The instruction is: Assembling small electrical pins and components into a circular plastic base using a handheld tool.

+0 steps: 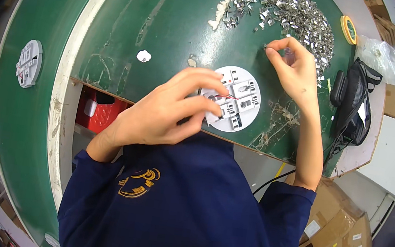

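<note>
A round white plastic housing (247, 115) lies near the table's front edge, with raised sockets, small metal contacts and a thin red wire on its face. My left hand (169, 107) reaches over its left side, fingers curved and gripping its raised parts. Part of the housing is hidden beneath those fingers. To the right and a little farther off, my right hand (293, 69) is raised over the table, thumb and forefinger pinched on a small metal clip (265, 47). The clip's exact shape is too small to make out. Beyond that hand spreads a pile of small metal clips (301, 14).
A yellow tape roll (348, 29), a clear plastic bag (383, 58) and a black bag (360, 103) line the right side. Another white housing (29, 63) sits on the green surface at left, past a pale rail (72, 60). Cardboard boxes (334, 228) stand lower right.
</note>
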Tool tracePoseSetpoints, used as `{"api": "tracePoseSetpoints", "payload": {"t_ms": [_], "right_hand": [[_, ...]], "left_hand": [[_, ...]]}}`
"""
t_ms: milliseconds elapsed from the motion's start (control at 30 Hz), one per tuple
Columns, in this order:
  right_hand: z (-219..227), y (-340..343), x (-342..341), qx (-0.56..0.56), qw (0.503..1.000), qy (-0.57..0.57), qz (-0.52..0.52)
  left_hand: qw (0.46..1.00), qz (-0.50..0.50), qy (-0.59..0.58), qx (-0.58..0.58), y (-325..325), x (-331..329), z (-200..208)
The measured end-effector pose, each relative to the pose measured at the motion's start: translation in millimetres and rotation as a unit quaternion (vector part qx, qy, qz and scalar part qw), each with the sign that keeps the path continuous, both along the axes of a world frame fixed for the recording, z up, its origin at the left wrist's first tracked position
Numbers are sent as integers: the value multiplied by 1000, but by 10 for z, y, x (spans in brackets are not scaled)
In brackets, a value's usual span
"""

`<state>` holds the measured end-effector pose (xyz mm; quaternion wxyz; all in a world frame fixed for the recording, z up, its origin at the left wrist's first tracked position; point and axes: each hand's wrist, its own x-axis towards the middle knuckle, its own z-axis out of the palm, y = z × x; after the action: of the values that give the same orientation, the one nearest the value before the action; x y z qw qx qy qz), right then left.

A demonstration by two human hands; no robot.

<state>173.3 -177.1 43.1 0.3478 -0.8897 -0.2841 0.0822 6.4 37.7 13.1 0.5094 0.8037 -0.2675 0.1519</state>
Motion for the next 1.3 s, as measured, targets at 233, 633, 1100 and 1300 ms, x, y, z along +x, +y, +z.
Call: {"api": "tracePoseSetpoints", "payload": {"t_ms": [233,633,1100,1300], "right_hand": [[272,-30,-385,189,939,288,-15],[447,-36,-817,151,850,505,27],[437,-119,-1093,212,827,520,-20],[363,-112,-1113,102,964,210,123]], "left_hand": [[995,72,69,-6,-223,60,3],[993,115,-22,-16,-359,-106,18],[979,166,-105,51,-419,-267,-47],[981,171,-87,12,-424,-263,-47]]}}
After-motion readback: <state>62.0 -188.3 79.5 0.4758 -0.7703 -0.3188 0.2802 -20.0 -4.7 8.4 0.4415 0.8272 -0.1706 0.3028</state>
